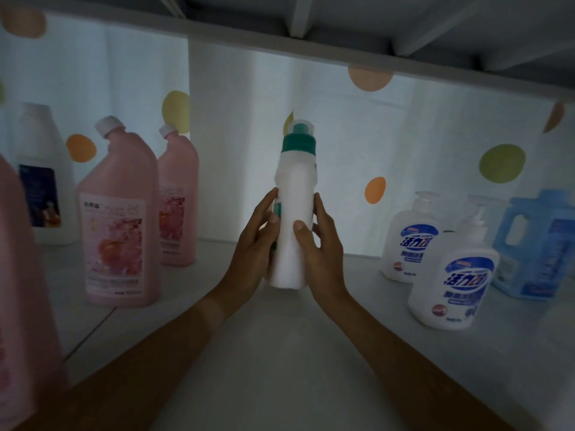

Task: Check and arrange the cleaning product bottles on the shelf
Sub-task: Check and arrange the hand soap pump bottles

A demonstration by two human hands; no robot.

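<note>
White bottle w/ green cap (pixel 295 209) is upright in mid-shelf, held between both hands: left hand (pixel 253 244) wraps its left side, thumb on the front; right hand (pixel 323 244) wraps the right side, thumb across the front. Fingers (pixel 320 209) of both are curled round the body, a firm two-hand hold. Can't tell if the base touches the shelf (pixel 280 353) or is just off it. Looks like the check step: label seems turned to the left, away from view, so prob. next is to rotate the bottle so the label faces front, then set it down in line w/ the rest. That calls for a slow twist, base kept level. Room: open shelf in front of & to both sides of the bottle; back panel w/ coloured dots (pixel 502 163) is close behind. Pink bottles (pixel 119 219) stand well apart on the left, one more pink one at the near left edge; pump bottles (pixel 452 272) & a blue jug (pixel 541 244) are on the right, well apart too. Upper shelf (pixel 342 51) hangs low above the cap, so little room to lift; move sideways rather than up.
</note>
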